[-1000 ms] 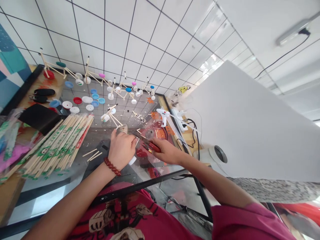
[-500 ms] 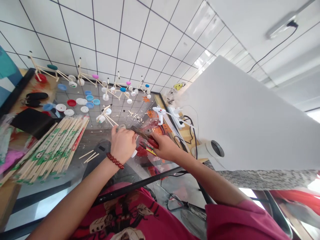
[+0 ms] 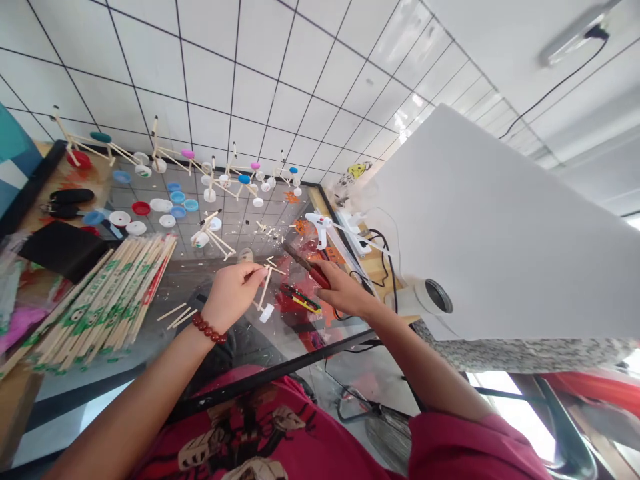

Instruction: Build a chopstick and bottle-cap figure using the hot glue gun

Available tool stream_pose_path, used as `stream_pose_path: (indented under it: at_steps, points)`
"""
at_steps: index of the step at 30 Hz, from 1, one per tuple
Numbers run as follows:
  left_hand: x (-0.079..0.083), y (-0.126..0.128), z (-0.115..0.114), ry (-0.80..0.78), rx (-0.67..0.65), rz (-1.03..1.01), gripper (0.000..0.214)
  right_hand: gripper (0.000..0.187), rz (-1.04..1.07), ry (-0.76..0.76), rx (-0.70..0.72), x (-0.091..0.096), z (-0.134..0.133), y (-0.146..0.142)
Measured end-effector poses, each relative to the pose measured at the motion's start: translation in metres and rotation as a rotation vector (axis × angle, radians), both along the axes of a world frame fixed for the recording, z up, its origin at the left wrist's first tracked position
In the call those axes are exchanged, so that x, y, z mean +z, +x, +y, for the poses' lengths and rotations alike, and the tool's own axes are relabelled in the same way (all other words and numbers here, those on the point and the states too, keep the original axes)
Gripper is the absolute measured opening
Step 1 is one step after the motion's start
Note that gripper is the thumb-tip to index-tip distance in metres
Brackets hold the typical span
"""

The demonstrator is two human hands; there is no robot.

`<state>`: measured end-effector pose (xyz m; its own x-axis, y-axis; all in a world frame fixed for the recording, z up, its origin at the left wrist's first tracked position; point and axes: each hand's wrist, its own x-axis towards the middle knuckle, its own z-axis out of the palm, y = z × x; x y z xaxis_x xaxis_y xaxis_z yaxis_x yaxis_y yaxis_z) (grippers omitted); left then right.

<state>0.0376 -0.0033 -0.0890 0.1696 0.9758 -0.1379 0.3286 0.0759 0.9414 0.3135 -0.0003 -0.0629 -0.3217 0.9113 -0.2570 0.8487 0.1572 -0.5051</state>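
Note:
My left hand (image 3: 231, 297) is pinched closed, with a thin wooden stick (image 3: 265, 288) at its fingertips. The stick belongs to a small cluster of sticks, with a white bottle cap (image 3: 267, 313) at the lower end. Whether the fingers carry the whole cluster or just one piece is hard to see. My right hand (image 3: 341, 287) is wrapped around the red handles of pliers (image 3: 301, 259). Their dark jaws point up and left, apart from the sticks. A yellow-and-black cutter knife (image 3: 301, 300) lies just below the pliers.
Several stick-and-cap models (image 3: 243, 180) line the table's back. Loose bottle caps (image 3: 177, 197) and packs of wrapped chopsticks (image 3: 107, 300) lie left. A white glue gun (image 3: 320, 227), its cable and a large white board (image 3: 500, 233) are right. Wood scraps (image 3: 270, 230) litter the middle.
The pliers have moved right and away from my left fingers. My left hand has shifted slightly left and down, and the stick cluster with its white cap now shows.

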Motion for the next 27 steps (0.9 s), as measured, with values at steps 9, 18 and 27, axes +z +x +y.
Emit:
stream_pose_path:
  at_steps: [9,18,27]
  points:
    - [-0.023,-0.018,-0.015,-0.210,0.092,-0.341,0.028,0.048,-0.293,0.060,-0.159,-0.058,0.000,0.025]
    - [-0.020,-0.027,-0.023,-0.303,0.136,-0.437,0.034,0.057,-0.276,0.147,-0.181,-0.078,0.001,0.031]
    - [-0.025,-0.034,-0.027,-0.229,0.145,-0.443,0.030,0.047,-0.278,0.199,-0.213,-0.087,-0.003,0.032]
